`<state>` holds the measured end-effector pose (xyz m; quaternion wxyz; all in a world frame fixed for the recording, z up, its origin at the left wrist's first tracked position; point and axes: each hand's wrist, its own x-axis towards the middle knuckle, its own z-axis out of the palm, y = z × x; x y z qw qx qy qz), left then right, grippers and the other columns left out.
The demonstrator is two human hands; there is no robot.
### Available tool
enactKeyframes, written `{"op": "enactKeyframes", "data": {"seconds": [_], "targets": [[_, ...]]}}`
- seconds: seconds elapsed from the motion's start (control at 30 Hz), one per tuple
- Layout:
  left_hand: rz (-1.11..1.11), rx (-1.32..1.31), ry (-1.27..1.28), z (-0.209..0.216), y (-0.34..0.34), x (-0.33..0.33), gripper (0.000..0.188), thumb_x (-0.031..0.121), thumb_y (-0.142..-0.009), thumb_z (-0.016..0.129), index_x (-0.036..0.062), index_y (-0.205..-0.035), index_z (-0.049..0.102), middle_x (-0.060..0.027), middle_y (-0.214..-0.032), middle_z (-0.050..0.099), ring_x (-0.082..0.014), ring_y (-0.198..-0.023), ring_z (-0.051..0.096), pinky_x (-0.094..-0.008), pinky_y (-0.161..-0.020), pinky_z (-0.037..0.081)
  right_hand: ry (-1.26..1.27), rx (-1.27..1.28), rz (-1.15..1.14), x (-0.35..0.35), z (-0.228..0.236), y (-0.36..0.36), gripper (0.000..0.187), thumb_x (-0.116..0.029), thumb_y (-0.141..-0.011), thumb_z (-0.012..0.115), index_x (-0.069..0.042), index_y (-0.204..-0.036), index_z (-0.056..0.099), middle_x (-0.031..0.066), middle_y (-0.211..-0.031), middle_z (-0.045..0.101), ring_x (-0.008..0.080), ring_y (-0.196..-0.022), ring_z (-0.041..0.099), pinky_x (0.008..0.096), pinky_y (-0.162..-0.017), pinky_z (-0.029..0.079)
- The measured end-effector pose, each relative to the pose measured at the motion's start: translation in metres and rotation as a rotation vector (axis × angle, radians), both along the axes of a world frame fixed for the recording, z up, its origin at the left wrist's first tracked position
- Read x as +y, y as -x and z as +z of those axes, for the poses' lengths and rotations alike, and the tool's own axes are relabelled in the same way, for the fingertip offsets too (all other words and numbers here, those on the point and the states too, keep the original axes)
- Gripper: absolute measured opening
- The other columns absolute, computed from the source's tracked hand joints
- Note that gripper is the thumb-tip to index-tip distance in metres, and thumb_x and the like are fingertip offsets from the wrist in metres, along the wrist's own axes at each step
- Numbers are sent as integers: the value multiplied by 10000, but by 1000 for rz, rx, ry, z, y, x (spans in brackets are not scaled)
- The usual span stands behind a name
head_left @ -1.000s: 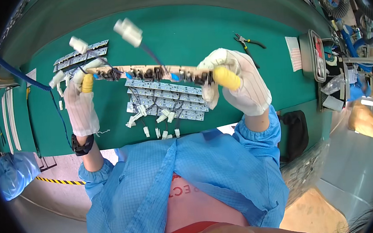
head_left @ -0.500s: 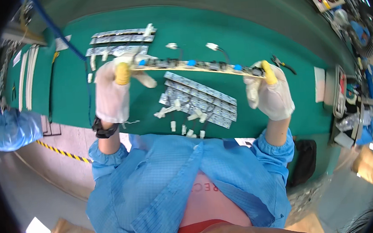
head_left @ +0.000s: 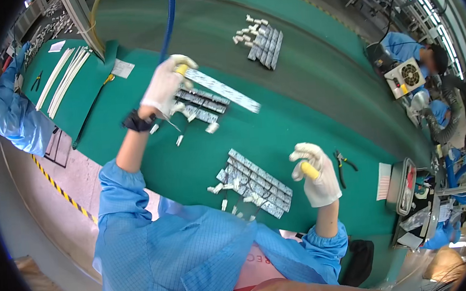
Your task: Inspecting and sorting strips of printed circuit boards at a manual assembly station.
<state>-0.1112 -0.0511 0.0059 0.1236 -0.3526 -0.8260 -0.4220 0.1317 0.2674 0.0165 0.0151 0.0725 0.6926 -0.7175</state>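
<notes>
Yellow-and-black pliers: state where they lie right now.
In the head view, the yellow-and-black pliers lie right of centre on the green tabletop, between the gloved right hand and a printed sheet.

And there's open green counter just beyond the near strips, a broad lane running off to their far right! Far-left of those strips the way is blocked by the second strip group, the left hand and its held strip; to their right, the right hand, then pliers.
</notes>
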Motion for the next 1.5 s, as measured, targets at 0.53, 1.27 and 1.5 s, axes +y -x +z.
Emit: {"op": "enactKeyframes", "data": {"seconds": [0.53, 1.27, 1.5], "targets": [[363, 274, 168, -40, 34, -17, 213, -15, -777, 623, 37, -982, 641, -129, -941, 642, -313, -925, 595, -441, -1021, 390, -1228, -110, -381, -40, -32, 335, 1268, -623, -572, 783, 10, -1454, 128, 208, -1440, 304, 386, -1332, 300, 605, -1036, 281], [284, 167, -33, -30, 36, -7, 322, -87, -742, 557, 65, -1006, 661, -136, -966, 655, -309, -941, 614, -370, -863, 468, -1199, 517, 401, 39, -13, 67, 463, -41, -803, 587, -93, -1236, 431, 146, -1332, 453, 352, -1286, 419, 446, -1062, 341], [-19, 244, 82, 16, -37, 51, 190, -4, -785, 640, 84, -951, 666, -102, -955, 670, -298, -950, 621, -396, -929, 465, -1236, 397, 362, 36, -38, 22, 732, -59, -622, 757, -85, -1276, 430, 156, -1320, 462, 401, -1333, 346, 529, -1110, 261]]}}
